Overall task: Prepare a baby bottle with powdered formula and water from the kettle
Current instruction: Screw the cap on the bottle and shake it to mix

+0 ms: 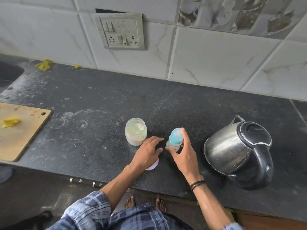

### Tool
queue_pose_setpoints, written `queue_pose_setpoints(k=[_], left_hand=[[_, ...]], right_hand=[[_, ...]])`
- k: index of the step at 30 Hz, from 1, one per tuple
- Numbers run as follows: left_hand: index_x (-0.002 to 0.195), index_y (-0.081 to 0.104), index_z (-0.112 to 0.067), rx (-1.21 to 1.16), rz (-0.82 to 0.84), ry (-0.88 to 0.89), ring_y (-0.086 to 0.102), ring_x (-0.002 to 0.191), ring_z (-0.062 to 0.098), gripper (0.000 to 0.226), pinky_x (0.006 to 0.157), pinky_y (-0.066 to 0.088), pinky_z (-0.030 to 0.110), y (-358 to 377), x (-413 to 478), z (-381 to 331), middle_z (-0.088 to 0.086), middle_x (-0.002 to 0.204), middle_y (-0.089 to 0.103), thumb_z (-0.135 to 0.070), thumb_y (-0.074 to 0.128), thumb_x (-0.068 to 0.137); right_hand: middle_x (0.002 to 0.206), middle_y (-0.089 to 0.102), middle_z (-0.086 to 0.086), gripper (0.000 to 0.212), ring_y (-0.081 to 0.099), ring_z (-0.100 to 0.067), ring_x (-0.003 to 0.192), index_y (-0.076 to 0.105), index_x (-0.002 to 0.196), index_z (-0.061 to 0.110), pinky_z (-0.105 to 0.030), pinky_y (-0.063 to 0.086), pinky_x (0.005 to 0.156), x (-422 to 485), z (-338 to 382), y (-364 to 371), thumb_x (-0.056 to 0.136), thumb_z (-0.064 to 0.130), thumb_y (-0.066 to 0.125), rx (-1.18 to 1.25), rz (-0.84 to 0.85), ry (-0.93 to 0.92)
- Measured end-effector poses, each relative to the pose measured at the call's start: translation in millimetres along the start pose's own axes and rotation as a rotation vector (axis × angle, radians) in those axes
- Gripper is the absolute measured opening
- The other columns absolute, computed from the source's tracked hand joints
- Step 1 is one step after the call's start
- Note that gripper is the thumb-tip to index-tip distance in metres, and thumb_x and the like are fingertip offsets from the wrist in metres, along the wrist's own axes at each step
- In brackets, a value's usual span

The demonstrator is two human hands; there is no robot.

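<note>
A baby bottle [174, 139] with a light blue cap stands upright on the dark counter [99, 113]. My right hand [182, 152] is around it, fingers spread loosely at its sides; a firm grip does not show. An open clear jar of pale formula powder [135, 131] with a green scoop inside stands just left. My left hand [147, 154] lies flat over a white lid [153, 166] on the counter, fingers straight and pointing toward the bottle. A steel kettle [239, 151] with a black lid and handle sits to the right.
A wooden cutting board [21, 130] with a yellow scrap lies at the left edge. A sink corner [8, 73] is at the far left. A yellow cloth [44, 64] sits by the tiled wall, under a switch panel [121, 31]. The counter's front edge runs near my body.
</note>
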State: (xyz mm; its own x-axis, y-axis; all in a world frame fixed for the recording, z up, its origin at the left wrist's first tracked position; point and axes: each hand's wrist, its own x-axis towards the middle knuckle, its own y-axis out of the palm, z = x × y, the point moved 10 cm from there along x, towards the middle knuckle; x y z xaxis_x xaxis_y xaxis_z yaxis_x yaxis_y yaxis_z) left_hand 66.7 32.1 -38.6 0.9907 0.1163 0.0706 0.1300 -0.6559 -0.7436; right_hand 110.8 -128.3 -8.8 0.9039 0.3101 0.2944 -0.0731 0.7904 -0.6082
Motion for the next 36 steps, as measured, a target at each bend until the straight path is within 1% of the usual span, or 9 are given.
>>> queue_pose_setpoints(k=[3, 8, 11, 14, 19, 23, 28, 32, 36], left_hand=[[0.14, 0.059, -0.016, -0.002, 0.024, 0.006, 0.053, 0.128, 0.021, 0.043, 0.107, 0.031, 0.021, 2, -1, 3, 0.003, 0.14, 0.058, -0.028, 0.064, 0.099], [0.133, 0.065, -0.019, -0.03, 0.085, 0.021, 0.053, 0.126, 0.017, 0.04, 0.108, 0.035, 0.023, 7, 0, 8, -0.001, 0.138, 0.06, -0.038, 0.066, 0.097], [0.13, 0.066, -0.022, -0.064, 0.08, 0.028, 0.052, 0.125, 0.01, 0.039, 0.106, 0.034, 0.02, 4, -2, 13, -0.006, 0.135, 0.061, -0.044, 0.064, 0.097], [0.127, 0.066, -0.025, -0.135, 0.082, 0.011, 0.053, 0.12, 0.002, 0.043, 0.104, 0.041, 0.023, 3, -7, 15, -0.011, 0.13, 0.063, -0.054, 0.058, 0.096], [0.123, 0.067, -0.027, -0.196, 0.083, 0.026, 0.054, 0.117, -0.002, 0.042, 0.101, 0.041, 0.02, 1, -15, 15, -0.015, 0.124, 0.063, -0.057, 0.053, 0.098], [0.122, 0.067, -0.027, -0.253, 0.072, -0.008, 0.055, 0.118, -0.001, 0.043, 0.102, 0.04, 0.019, -4, -18, 18, -0.016, 0.123, 0.063, -0.058, 0.051, 0.097], [0.121, 0.066, -0.031, -0.271, 0.056, -0.039, 0.054, 0.119, -0.002, 0.048, 0.103, 0.042, 0.024, -4, -21, 22, -0.02, 0.122, 0.062, -0.065, 0.047, 0.094], [0.122, 0.065, -0.034, -0.226, 0.051, -0.044, 0.052, 0.119, -0.004, 0.045, 0.101, 0.041, 0.021, -2, -20, 25, -0.021, 0.123, 0.061, -0.065, 0.045, 0.096], [0.123, 0.063, -0.035, -0.181, 0.057, -0.01, 0.05, 0.119, -0.007, 0.043, 0.099, 0.038, 0.016, -1, -21, 24, -0.022, 0.124, 0.06, -0.064, 0.046, 0.097]], right_hand=[[0.14, 0.065, -0.009, 0.101, 0.07, -0.028, 0.112, 0.028, 0.155, 0.036, -0.039, 0.06, 0.084, 12, 11, -5, 0.078, 0.029, 0.093, -0.082, 0.052, -0.102], [0.145, 0.06, 0.015, 0.096, 0.068, -0.015, 0.112, 0.025, 0.15, 0.055, -0.035, 0.059, 0.091, 42, 41, -38, 0.08, 0.038, 0.089, -0.105, 0.157, -0.182], [0.135, 0.057, 0.031, 0.094, 0.07, -0.011, 0.103, 0.031, 0.151, 0.051, -0.035, 0.06, 0.084, 55, 73, -104, 0.077, 0.043, 0.088, 0.176, -0.173, -0.184], [0.146, 0.052, 0.021, 0.099, 0.063, -0.015, 0.125, 0.026, 0.154, 0.036, -0.038, 0.06, 0.093, 47, 93, -139, 0.083, 0.008, 0.089, 0.67, -0.533, -0.253], [0.135, 0.056, 0.023, 0.096, 0.066, -0.018, 0.113, 0.036, 0.146, 0.041, -0.046, 0.061, 0.091, 40, 115, -102, 0.073, 0.009, 0.09, 0.674, -0.245, -0.142], [0.143, 0.055, 0.025, 0.097, 0.063, -0.008, 0.122, 0.019, 0.155, 0.021, -0.028, 0.056, 0.095, 52, 117, -145, 0.085, 0.001, 0.084, 0.839, -0.526, -0.229], [0.134, 0.059, 0.016, 0.097, 0.068, -0.019, 0.109, 0.037, 0.147, 0.035, -0.036, 0.06, 0.086, 52, 138, -122, 0.072, 0.008, 0.093, 0.647, -0.224, -0.165], [0.14, 0.057, 0.004, 0.098, 0.065, -0.015, 0.114, 0.025, 0.153, 0.021, -0.037, 0.057, 0.095, 62, 120, -142, 0.08, 0.001, 0.088, 0.899, -0.467, -0.141], [0.132, 0.062, 0.004, 0.096, 0.07, -0.017, 0.103, 0.043, 0.145, 0.034, -0.032, 0.059, 0.086, 66, 117, -107, 0.069, 0.003, 0.093, 0.788, -0.186, -0.022]])
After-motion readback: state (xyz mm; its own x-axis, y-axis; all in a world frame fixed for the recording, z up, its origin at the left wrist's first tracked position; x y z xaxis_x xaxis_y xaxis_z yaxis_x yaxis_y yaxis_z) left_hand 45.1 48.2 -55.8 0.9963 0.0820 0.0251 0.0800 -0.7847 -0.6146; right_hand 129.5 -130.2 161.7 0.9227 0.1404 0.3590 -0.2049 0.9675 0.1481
